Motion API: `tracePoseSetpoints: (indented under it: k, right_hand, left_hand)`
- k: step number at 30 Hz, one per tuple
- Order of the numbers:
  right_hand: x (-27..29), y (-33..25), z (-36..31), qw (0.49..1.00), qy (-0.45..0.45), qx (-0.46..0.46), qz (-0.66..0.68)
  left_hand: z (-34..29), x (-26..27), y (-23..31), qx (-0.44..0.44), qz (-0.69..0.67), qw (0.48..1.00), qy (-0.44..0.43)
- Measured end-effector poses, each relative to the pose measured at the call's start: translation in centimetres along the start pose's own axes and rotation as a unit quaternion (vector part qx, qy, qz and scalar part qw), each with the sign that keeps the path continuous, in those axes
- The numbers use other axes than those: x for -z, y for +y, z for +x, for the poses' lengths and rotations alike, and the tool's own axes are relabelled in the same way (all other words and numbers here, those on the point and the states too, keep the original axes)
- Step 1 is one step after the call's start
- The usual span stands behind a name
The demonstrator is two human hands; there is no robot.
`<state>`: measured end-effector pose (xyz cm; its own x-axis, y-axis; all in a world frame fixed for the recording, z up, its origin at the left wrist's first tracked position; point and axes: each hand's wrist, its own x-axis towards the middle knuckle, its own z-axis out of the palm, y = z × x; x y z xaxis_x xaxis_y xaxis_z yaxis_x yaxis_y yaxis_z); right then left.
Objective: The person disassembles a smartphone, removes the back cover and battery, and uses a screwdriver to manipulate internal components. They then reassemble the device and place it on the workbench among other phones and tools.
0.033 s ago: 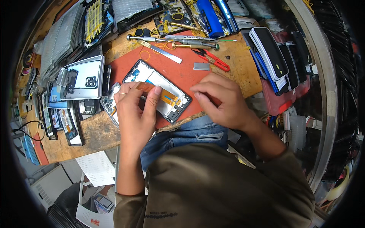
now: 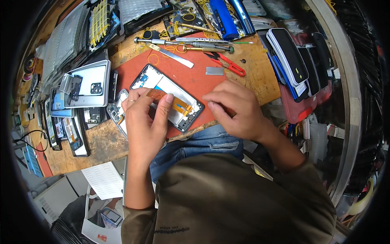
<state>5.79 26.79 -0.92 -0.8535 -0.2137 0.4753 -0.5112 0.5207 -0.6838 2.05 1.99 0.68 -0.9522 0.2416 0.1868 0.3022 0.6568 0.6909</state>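
- From where I stand, the thin orange-brown flex ribbon [image 2: 179,105] is at the centre of the frame, over the open, silver-lined phone chassis [image 2: 167,84].
- The left hand [image 2: 142,112] has its thumb and fingers clamped on the ribbon's upper part.
- The right hand [image 2: 237,107], right of centre, has thumb and forefinger tips close but slightly apart; I see nothing between them.
- That ribbon should be almost weightless, soft across its flat and easily creased. I'd take it lightly by the plain film, off the metal contacts, never folding it sharply.
- The chassis ought to be light but stiff, a bit slippery along its smooth rim; best held by its long outer sides, clear of the small parts at its ends.
- As for looks, the ribbon is glossy and see-through in places, with yellower strips near its lower end.
- The chassis is a dark-rimmed rectangle with rounded corners, slanting from upper left to lower right on a red-orange mat [image 2: 195,81] atop the worn wooden counter [image 2: 107,138].
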Motion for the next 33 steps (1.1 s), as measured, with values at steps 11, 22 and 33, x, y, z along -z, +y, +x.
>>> tracePoseSetpoints:
  k: [11, 22, 33]
  right_hand:
    - [-1.2, 1.0, -0.8, 0.998, 0.009, 0.039, -0.04]
    - [-0.8, 0.7, -1.2, 0.993, -0.04, 0.076, -0.077]
    - [-0.9, 0.5, -1.1, 0.985, -0.076, 0.103, -0.117]
  left_hand:
    - [0.9, -1.1, 0.1, 0.009, -0.027, 1.0, -0.004]
    - [0.9, -1.4, -0.1, -0.012, -0.018, 1.0, 0.006]
    - [0.9, -1.6, 0.0, -0.018, 0.0, 1.0, 0.018]
